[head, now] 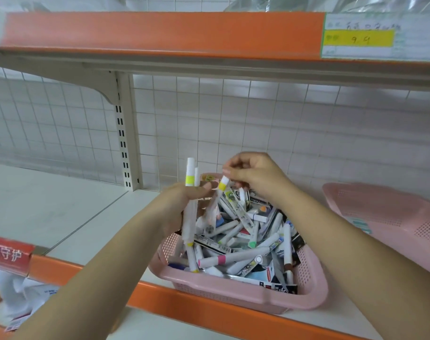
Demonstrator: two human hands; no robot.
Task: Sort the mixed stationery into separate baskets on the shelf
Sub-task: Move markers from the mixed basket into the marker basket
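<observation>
The left hand (184, 200) is curled round a bundle of at least 2 yellow-banded markers (190, 173), held upright over the left side of the full pink basket (233, 290) of mixed stationery. The right hand (255, 175) pinches the cap end of 1 further yellow-banded marker (223, 184) between thumb and fingertips. This marker is steeply tilted, its long axis nearly parallel to the bundle and its lower end just beside the left palm, so the left hand is the nearer receiver; the second pink basket (381, 212) lies well apart on the right hand's side.
</observation>
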